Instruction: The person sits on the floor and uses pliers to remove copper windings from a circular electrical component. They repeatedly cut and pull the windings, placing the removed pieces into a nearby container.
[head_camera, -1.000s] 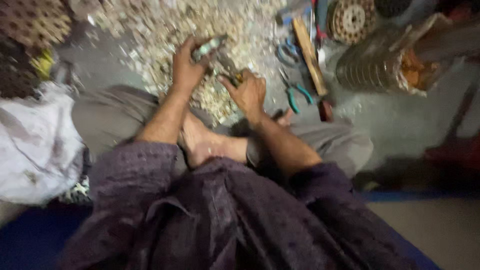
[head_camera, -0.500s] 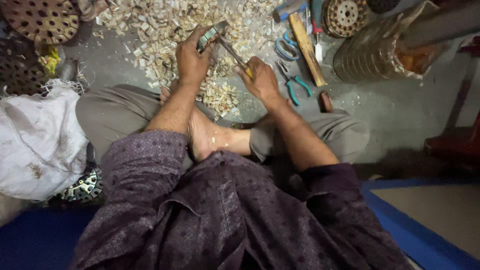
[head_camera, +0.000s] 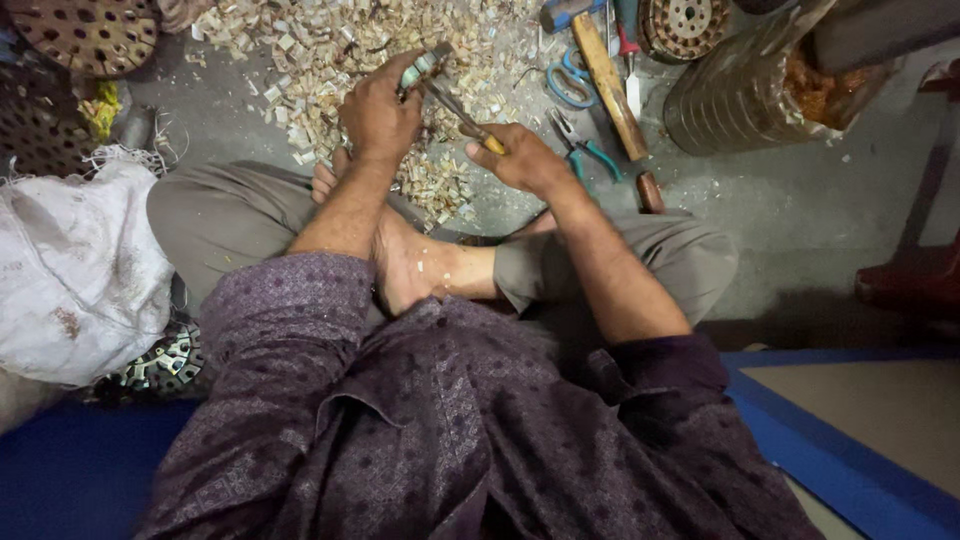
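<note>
I sit cross-legged on the grey floor, my bare foot tucked in front of me and both arms stretched out over it. My left hand is closed around a small metal piece with a greenish tint, gripping it at the near edge of the heap of pale chips that spreads across the far side of the floor. My right hand is closed on the yellow handle of a thin tool, whose dark shaft slants up and to the left until its tip meets the metal piece held in my left hand. I cannot tell just what kind of tip it has.

Just past my right hand lie pliers with teal grips, and further out blue-handled scissors. Beside them a hammer with a wooden handle lies slanted, its head toward the far edge. To the right of it a stack of round metal laminations lies on its side, with a flat perforated disc near it at the far edge.

On my left a white woven sack sits against my knee, with small metal stampings showing under it. A round perforated plate lies in the far left corner.
</note>
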